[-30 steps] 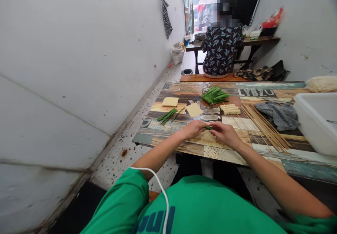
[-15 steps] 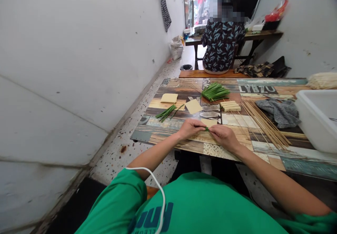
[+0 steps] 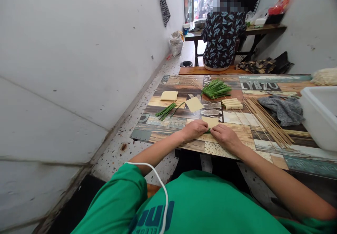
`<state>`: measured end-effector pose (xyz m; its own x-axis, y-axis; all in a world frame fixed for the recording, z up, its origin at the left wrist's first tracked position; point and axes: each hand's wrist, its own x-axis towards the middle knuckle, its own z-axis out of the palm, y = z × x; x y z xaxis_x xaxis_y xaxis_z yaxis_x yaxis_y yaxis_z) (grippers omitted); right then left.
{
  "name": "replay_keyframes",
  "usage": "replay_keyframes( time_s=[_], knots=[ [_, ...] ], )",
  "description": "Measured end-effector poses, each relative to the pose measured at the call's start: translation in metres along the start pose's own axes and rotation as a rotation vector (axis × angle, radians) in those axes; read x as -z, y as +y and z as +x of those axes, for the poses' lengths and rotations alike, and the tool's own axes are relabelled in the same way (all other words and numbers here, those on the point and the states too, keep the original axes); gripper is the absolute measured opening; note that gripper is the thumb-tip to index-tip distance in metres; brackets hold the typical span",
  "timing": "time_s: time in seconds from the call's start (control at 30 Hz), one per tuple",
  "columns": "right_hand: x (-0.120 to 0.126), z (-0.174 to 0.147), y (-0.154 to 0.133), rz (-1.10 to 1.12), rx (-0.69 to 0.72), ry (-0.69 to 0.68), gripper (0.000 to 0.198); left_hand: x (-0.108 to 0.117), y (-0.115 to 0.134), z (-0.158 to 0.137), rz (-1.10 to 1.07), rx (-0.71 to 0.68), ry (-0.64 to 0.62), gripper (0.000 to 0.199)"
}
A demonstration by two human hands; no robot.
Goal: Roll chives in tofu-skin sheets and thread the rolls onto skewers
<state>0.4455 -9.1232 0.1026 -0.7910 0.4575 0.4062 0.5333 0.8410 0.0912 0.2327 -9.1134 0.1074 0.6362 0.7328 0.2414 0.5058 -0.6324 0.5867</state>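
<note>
A pale yellow square sheet, likely tofu skin (image 3: 211, 121), lies near the table's front edge with a small bundle of green chives (image 3: 209, 131) at its near side. My left hand (image 3: 195, 130) is closed on the left end of the bundle, thumb and fingers pressed together. From the other side my right hand (image 3: 225, 136) grips the right end, and the fingers hide most of it. Just beyond lies another yellow sheet (image 3: 194, 104), turned like a diamond. Cut chives (image 3: 165, 111) rest to the left, below a stack of sheets (image 3: 169, 95).
Behind are a larger heap of chives (image 3: 216, 88) and several finished rolls (image 3: 232, 104) on sticks. Rightward lie bamboo skewers (image 3: 268, 123), a grey cloth (image 3: 282, 109) and a white tub (image 3: 319, 118). A person (image 3: 220, 39) sits on a bench (image 3: 192, 71) at the far table.
Both hands have lowered slightly toward the sheet, with the fingers now curled over the chives. The camera view has tilted a little.
</note>
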Motion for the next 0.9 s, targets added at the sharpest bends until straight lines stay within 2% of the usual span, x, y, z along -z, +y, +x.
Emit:
replay_keyframes(
  time_s=[0.2, 0.33, 0.43, 0.57, 0.67, 0.8, 0.9],
  knots=[
    [0.005, 0.004, -0.005, -0.109, 0.060, -0.036, 0.026, 0.014, 0.003, 0.004, 0.247, -0.239, -0.150, 0.025],
    [0.000, 0.006, -0.008, -0.140, 0.045, -0.019, 0.026, 0.018, 0.004, 0.003, 0.421, -0.278, -0.190, 0.028],
    [-0.003, 0.004, -0.008, -0.104, 0.006, 0.007, 0.028, 0.015, 0.006, 0.000, 0.489, -0.261, -0.145, 0.034],
    [-0.004, 0.002, -0.008, 0.065, -0.112, 0.044, 0.029, 0.005, 0.007, -0.003, 0.503, -0.163, -0.008, 0.030],
    [-0.002, 0.001, -0.010, 0.136, -0.180, 0.060, 0.026, -0.002, 0.005, -0.004, 0.436, -0.081, 0.050, 0.028],
    [-0.003, 0.001, -0.009, 0.223, -0.228, 0.052, 0.027, -0.003, 0.004, -0.002, 0.312, -0.030, 0.061, 0.025],
    [-0.006, 0.001, -0.003, 0.370, -0.315, 0.065, 0.030, -0.003, 0.002, -0.002, 0.191, 0.010, 0.073, 0.025]
  ],
)
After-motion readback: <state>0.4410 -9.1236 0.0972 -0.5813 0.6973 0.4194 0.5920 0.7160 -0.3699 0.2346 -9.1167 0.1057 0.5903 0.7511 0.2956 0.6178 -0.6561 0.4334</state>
